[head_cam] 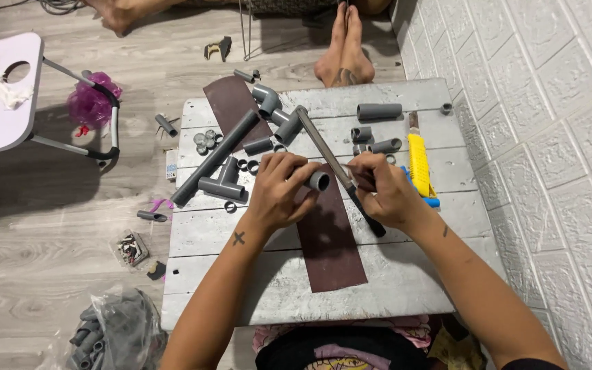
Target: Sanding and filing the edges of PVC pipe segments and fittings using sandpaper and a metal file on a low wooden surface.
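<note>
Now | left hand [277, 192] grip closed on grey pipe piece [315, 180] | right hand [378, 192] grip closed on file [337, 170] (yellow cutter [418, 159] beside)

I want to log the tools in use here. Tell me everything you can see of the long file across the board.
The file is a long, narrow grey metal bar with a black handle, lying diagonally from upper left to lower right over the whitewashed wooden board. The right hand grips it near the handle end, whose black tip juts out below the hand. Its blade passes beside the short grey pipe piece held in the left hand. Contact there is unclear.
</note>
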